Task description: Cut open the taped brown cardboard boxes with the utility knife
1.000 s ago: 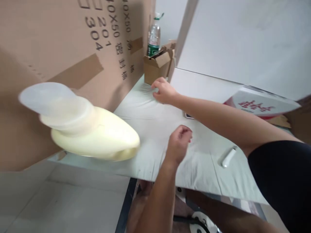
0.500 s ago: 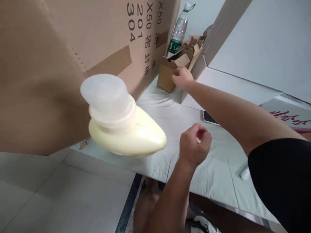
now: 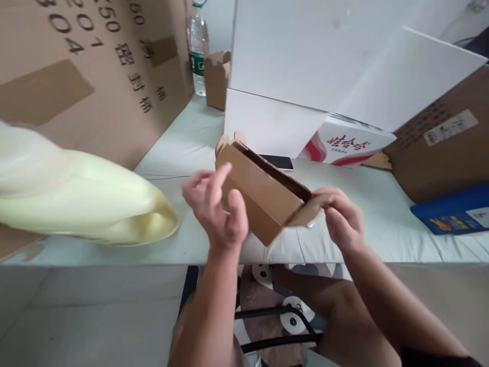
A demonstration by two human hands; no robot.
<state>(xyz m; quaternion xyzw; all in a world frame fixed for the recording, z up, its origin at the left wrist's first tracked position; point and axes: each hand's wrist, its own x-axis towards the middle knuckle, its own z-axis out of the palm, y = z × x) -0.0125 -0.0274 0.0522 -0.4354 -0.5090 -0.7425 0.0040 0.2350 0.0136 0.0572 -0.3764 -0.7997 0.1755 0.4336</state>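
A small brown cardboard box (image 3: 256,188) is tilted in front of me, its top partly open along a dark slot. My right hand (image 3: 346,216) pinches a flap at the box's right end. Beside the box's left end is my left hand (image 3: 217,209), fingers spread and slightly blurred; whether a fingertip touches the cardboard I cannot tell. Behind the tilted box a dark phone (image 3: 277,162) lies on the pale cloth-covered table (image 3: 183,204).
At left, a pale yellow bottle (image 3: 95,199) looms close to the camera before a large printed carton (image 3: 114,102). A water bottle (image 3: 197,56) and another small brown box (image 3: 216,81) stand at the back. White panels (image 3: 282,61), a red-and-white box (image 3: 346,142) and a blue package (image 3: 454,211) are rightward.
My right hand has brought a small cardboard box from the back row to the table's front. My left hand has uncurled near it. The view has swung right.
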